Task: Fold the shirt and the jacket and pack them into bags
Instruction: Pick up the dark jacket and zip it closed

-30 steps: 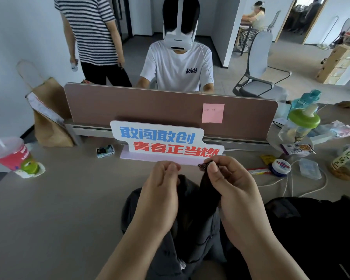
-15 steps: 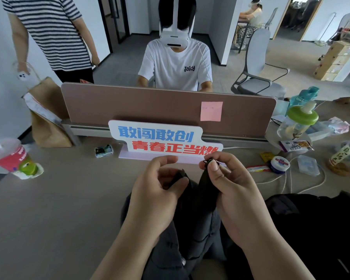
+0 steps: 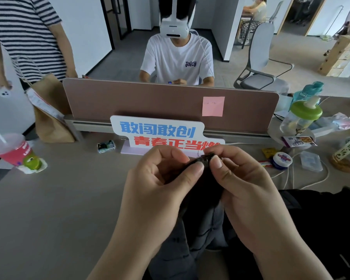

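Left hand closed toward right hand; 2 hands pinch 1 jacket.

Bare forearms end in left grip and right grip, nails cut short.

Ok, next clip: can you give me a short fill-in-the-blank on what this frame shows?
1. The left hand and the right hand both pinch the dark grey quilted ____.
2. The square sticky note on the brown desk divider is ____.
3. The clear plastic bottle on the right has a ____ lid.
Missing: jacket, pink, green.
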The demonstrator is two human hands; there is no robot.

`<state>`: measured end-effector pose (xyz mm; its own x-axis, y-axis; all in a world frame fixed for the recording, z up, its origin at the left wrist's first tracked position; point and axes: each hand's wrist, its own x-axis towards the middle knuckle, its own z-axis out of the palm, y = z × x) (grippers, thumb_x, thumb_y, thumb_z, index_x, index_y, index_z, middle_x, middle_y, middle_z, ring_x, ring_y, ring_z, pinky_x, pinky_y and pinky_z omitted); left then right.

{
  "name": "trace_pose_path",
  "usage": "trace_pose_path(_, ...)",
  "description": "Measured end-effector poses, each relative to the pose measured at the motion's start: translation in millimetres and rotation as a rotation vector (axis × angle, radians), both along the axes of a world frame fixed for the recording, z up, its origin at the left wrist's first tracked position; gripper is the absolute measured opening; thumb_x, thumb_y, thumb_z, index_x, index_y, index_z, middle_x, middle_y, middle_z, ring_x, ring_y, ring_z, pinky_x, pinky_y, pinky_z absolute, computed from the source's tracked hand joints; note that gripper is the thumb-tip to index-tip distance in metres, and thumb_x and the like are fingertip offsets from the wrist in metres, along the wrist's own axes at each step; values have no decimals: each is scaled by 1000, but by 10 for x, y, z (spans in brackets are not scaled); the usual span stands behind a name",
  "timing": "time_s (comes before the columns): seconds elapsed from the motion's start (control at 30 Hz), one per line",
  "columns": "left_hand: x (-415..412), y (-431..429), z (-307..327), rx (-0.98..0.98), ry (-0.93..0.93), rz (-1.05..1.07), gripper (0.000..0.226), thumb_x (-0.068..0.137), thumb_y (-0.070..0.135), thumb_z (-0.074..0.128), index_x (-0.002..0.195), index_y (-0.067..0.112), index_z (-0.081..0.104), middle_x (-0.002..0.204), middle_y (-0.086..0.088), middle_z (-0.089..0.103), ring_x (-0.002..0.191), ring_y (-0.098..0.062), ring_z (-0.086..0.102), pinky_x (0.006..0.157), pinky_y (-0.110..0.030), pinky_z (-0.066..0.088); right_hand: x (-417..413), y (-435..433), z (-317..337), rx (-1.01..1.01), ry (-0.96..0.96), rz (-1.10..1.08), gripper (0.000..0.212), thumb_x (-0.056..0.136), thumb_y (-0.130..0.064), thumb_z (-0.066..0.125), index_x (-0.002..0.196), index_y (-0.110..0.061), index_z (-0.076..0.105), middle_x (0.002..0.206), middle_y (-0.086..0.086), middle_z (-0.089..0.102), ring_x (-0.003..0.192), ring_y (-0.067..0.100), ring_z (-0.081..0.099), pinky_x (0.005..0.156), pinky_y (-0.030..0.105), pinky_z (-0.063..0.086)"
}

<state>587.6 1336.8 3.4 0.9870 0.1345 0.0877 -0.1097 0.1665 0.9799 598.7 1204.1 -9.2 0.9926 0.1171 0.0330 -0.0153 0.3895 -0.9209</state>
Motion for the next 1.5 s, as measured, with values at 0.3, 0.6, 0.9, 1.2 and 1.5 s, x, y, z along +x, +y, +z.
trace_pose_path(0.3,-26,1,156,12,-36,6,13,57,21,72,68,24,66,72,-1,75,69,-8,71,63,-15,52,-27,17,193,-22,-14,-119,22,60,-24,72,81,-17,75,86,17,71,89,29,66,94,46,48)
trace_pose_path(0.6,-1,23,163,66,-43,26,14,64,14,75,67,25,66,65,4,73,61,-4,67,58,-12,49,-21,43,237,-126,-80,-191,16,57,-27,73,71,-21,76,78,7,74,80,18,69,78,27,54)
trace_pose_path(0.9,23,37,122,107,-17,-10,15,63,18,73,65,24,60,66,-2,71,62,-9,64,62,-20,52,-15,63,242,-129,-59,-244,18,55,-27,74,71,-19,76,75,6,73,77,18,66,79,32,51)
trace_pose_path(1.2,5,45,125,137,-8,-24,18,63,17,74,63,25,58,75,-12,73,70,-22,69,70,-35,56,-26,56,256,-121,-46,-217,16,55,-28,73,68,-20,76,71,3,72,74,14,66,76,29,52)
trace_pose_path(1.5,-13,25,167,3,73,-36,37,74,-6,70,67,16,41,72,-10,75,68,-20,72,63,-26,55,-11,18,231,-150,-9,-185,6,62,-15,76,68,-18,76,70,3,72,73,16,65,78,31,52)
